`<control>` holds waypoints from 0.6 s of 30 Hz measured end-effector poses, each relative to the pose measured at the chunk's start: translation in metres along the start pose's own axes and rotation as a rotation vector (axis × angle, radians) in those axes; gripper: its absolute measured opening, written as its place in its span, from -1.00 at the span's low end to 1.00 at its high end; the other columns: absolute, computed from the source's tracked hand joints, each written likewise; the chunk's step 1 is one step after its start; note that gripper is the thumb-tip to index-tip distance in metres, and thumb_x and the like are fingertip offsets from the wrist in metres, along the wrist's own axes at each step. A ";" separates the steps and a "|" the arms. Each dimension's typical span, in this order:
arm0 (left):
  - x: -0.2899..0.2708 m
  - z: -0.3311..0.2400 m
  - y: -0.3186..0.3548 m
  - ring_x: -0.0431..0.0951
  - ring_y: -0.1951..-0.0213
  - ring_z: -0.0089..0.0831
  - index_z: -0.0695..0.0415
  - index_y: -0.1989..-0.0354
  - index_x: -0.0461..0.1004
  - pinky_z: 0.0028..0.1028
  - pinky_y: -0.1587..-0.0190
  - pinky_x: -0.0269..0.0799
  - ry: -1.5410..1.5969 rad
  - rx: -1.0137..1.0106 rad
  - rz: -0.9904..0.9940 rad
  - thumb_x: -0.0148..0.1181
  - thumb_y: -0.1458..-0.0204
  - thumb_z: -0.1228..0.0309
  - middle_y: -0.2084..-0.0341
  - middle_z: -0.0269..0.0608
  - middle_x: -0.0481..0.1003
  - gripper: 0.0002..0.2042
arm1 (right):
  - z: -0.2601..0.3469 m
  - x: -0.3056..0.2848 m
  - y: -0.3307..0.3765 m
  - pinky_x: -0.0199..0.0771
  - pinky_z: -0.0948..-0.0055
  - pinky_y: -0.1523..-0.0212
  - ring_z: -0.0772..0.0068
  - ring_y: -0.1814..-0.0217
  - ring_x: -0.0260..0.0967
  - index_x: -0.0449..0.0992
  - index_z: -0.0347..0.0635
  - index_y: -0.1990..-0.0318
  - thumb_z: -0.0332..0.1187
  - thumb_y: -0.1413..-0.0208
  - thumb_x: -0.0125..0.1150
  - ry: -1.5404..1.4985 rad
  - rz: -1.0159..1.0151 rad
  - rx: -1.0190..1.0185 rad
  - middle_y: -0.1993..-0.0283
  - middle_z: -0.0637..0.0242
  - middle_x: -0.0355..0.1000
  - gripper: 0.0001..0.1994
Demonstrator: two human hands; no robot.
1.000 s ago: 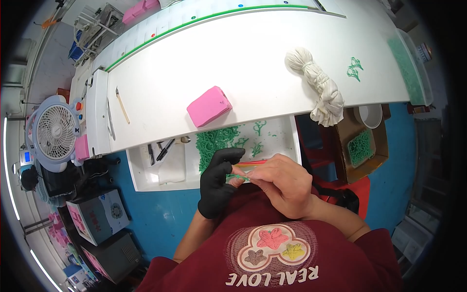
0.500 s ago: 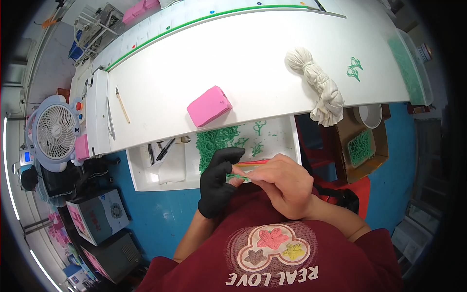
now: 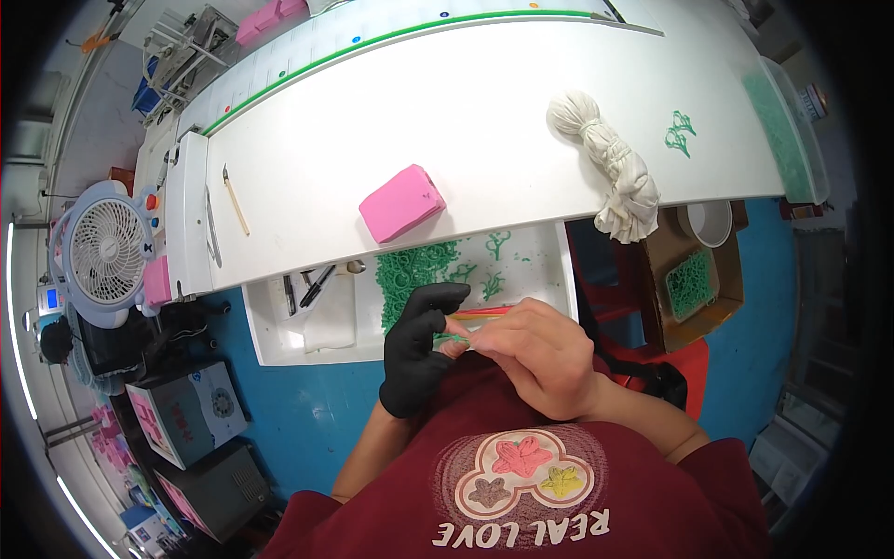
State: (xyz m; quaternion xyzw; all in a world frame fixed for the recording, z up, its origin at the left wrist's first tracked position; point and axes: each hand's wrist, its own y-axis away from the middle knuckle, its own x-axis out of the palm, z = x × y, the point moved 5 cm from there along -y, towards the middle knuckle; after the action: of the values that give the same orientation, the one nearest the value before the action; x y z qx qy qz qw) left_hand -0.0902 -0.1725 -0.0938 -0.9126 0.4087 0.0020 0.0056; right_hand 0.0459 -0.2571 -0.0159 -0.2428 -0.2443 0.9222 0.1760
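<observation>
My left hand [image 3: 416,347], in a black glove, pinches a small green plastic piece [image 3: 453,337] close to my chest. My bare right hand [image 3: 538,354] grips a thin orange-red tool [image 3: 480,314] and presses its tip against that green piece. Both hands hover over the near edge of a white drawer tray [image 3: 270,343]. The tray holds a heap of green plastic parts [image 3: 410,270] and a few loose green sprigs [image 3: 495,244].
A pink block [image 3: 402,202], a knotted white cloth [image 3: 615,168], a green sprig [image 3: 680,132] and a thin stick [image 3: 235,199] lie on the white table [image 3: 521,84]. A fan [image 3: 101,250] stands left. A cardboard box with green parts [image 3: 691,279] sits right.
</observation>
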 end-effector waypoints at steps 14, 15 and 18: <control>-0.005 -0.004 -0.003 0.39 -0.05 -0.24 0.15 0.37 0.55 -0.33 -0.10 0.29 -0.223 0.024 -0.069 0.29 0.13 0.52 0.01 -0.11 0.41 -0.88 | -0.007 0.000 0.004 0.38 0.34 0.39 0.24 0.36 0.37 0.51 -0.26 0.26 -0.59 0.09 0.29 0.086 0.095 0.123 0.38 0.26 0.39 -0.80; -0.005 -0.005 -0.003 0.40 -0.05 -0.24 0.15 0.37 0.55 -0.33 -0.09 0.30 -0.255 0.043 -0.072 0.29 0.14 0.53 0.01 -0.12 0.41 -0.87 | -0.009 0.003 0.006 0.38 0.33 0.38 0.23 0.36 0.36 0.51 -0.25 0.26 -0.58 0.08 0.28 0.101 0.132 0.146 0.39 0.27 0.37 -0.81; -0.005 -0.006 -0.003 0.41 -0.04 -0.23 0.14 0.36 0.56 -0.33 -0.08 0.31 -0.298 0.073 -0.077 0.29 0.15 0.54 0.02 -0.12 0.41 -0.86 | -0.011 0.006 0.008 0.39 0.32 0.35 0.23 0.34 0.36 0.51 -0.25 0.27 -0.56 0.06 0.28 0.124 0.147 0.161 0.39 0.26 0.36 -0.84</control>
State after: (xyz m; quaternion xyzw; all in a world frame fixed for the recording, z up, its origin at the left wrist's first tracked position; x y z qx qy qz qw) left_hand -0.0915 -0.1672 -0.0873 -0.9164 0.3680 0.1222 0.0996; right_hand 0.0451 -0.2573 -0.0312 -0.3020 -0.1398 0.9323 0.1416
